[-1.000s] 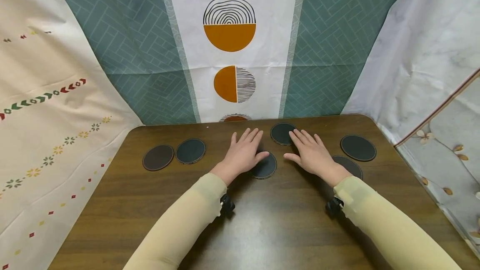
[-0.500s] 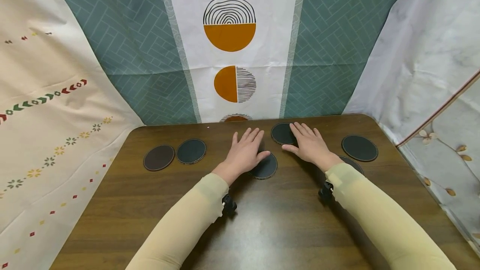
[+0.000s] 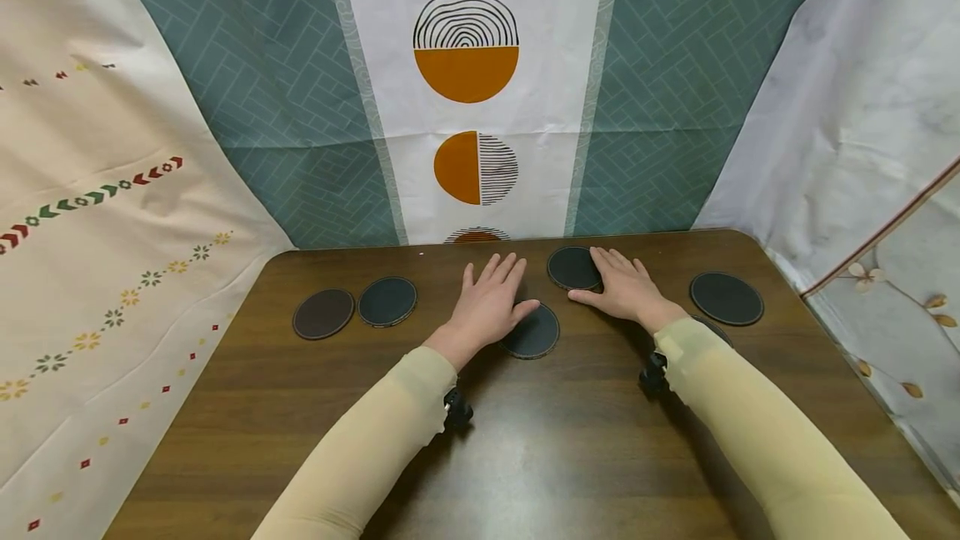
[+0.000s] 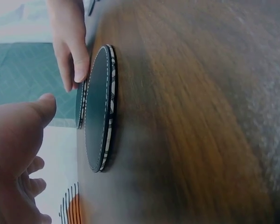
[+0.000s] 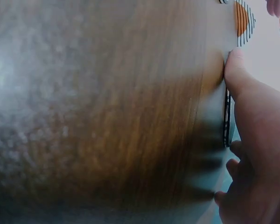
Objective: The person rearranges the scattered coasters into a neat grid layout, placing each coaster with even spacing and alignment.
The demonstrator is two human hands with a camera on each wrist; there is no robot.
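The right hand (image 3: 626, 294) is lying flat, fingers reaching onto the far coaster (image 3: 572, 267); its grip is released. The left hand (image 3: 487, 307) is resting, relaxed, beside the near coaster (image 3: 532, 332) on the worktop (image 3: 525, 440). Gathering looks underway; next, probably sliding that far coaster nearer.

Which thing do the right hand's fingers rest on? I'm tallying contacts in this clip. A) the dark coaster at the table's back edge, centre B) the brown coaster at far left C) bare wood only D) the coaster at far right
A: in the head view the right hand lies flat with its fingers over the edge of the back-centre coaster.
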